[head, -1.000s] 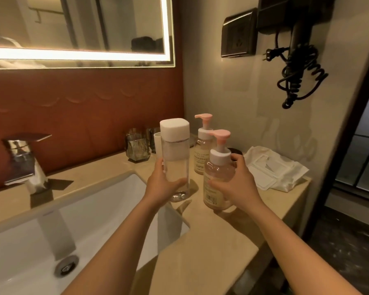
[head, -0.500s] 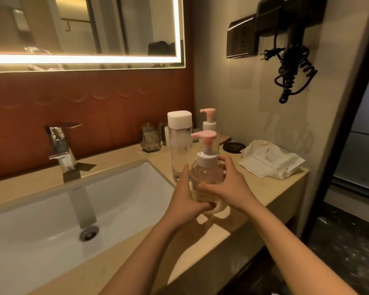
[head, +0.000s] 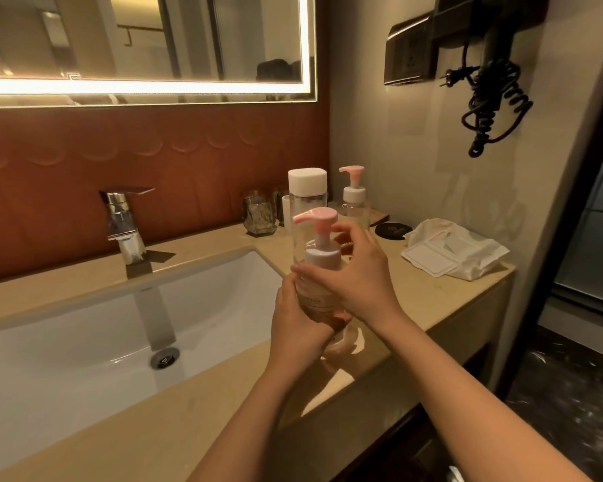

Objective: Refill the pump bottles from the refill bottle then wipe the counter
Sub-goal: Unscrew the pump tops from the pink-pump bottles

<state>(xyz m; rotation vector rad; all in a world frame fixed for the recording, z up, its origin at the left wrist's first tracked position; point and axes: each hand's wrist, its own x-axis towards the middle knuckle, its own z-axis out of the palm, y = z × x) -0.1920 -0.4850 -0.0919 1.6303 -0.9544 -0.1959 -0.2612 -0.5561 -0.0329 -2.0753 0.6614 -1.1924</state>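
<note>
A clear pump bottle with a pink pump head and white collar stands at the counter's front edge beside the sink. My left hand grips its lower body from the left. My right hand wraps round its shoulder just under the collar from the right. Behind it stands the tall clear refill bottle with a white cap, nobody holding it. A second pink-headed pump bottle stands further back near the wall.
White basin and chrome tap lie to the left. Glass tumblers stand by the back wall. A black round coaster and a white wipes packet on a cloth lie right. Counter edge drops off at right.
My left hand let go of the refill bottle, which now stands on the counter, and took hold of the pump bottle's body. My right hand shifted up to the bottle's shoulder.
</note>
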